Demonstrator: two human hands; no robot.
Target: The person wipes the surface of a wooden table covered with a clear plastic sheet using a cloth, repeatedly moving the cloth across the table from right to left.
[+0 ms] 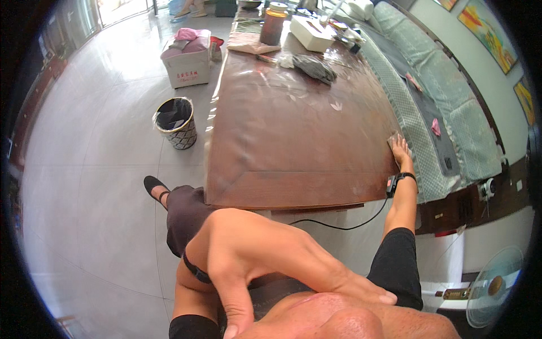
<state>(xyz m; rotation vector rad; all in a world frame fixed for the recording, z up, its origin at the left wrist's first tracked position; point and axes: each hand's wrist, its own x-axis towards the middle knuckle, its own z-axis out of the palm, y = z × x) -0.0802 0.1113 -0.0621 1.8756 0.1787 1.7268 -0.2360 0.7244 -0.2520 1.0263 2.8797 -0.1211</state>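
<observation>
My left hand (271, 254) is raised close to the camera, with its thumb and fingers spread around the chin and touching the face. It holds nothing. At the right edge of the wooden table (305, 135), my right arm is stretched forward. My right hand (400, 149) presses on a light, crumpled cloth (392, 138) there, and most of the cloth is hidden beneath the fingers. A small black device (391, 186) is strapped to the right wrist, and a black cable (338, 227) hangs from it. A clear plastic cover lies over the tabletop.
A green-covered sofa (461, 106) borders the table's right side. Farther back are a striped cloth bundle (315, 68), a white tissue box (311, 34) and a jar (273, 25). On the floor stand a wastebasket (180, 131), a filled box (186, 68) and a fan (494, 286).
</observation>
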